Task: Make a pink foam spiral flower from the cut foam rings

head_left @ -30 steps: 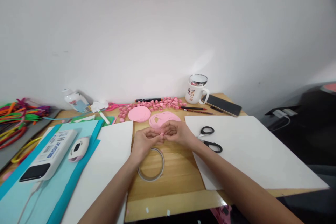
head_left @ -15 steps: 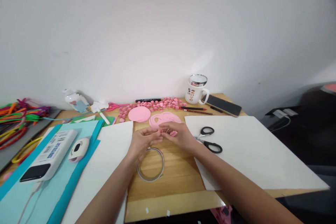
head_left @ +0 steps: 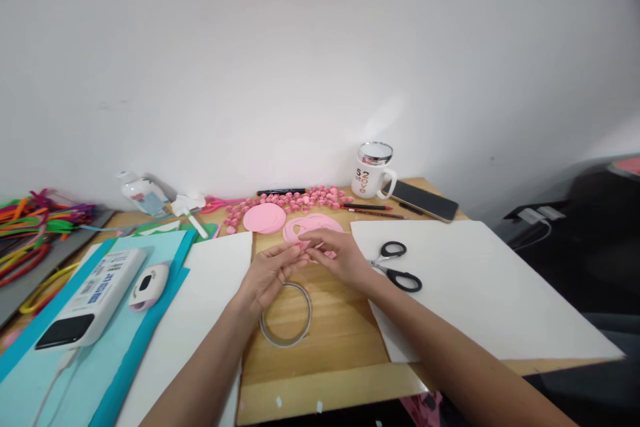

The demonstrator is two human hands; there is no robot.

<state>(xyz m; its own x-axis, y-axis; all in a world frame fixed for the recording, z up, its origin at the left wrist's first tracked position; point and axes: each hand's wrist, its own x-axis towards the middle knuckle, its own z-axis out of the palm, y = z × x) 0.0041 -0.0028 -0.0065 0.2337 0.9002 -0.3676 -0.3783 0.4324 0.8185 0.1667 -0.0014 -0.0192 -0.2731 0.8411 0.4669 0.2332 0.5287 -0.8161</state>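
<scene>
My left hand (head_left: 270,271) and my right hand (head_left: 340,257) meet over the middle of the table, fingertips pinched together. Between them is a small pink paper piece (head_left: 303,246), mostly hidden by the fingers. Just behind lie cut pink paper rounds (head_left: 320,221), partly covered by my right hand, and a stack of pink paper circles (head_left: 264,218). Farther back, several small rolled pink paper pieces (head_left: 320,197) are heaped along the wall. A nearly used-up tape roll (head_left: 309,310) lies below my left hand. Black-handled scissors (head_left: 406,281) rest to the right of my right hand.
White sheets (head_left: 480,293) flank the middle. At the back stand a mug (head_left: 366,180) and a phone (head_left: 425,201), with pencils (head_left: 370,207) nearby. Leftward are a white device with a cable (head_left: 95,297), a bottle (head_left: 145,193) and colourful pipe cleaners (head_left: 45,227).
The fingers have shifted slightly around the pink paper piece, with the left hand turned a little more palm-up. Everything else lies as before, apart from a slight view shift.
</scene>
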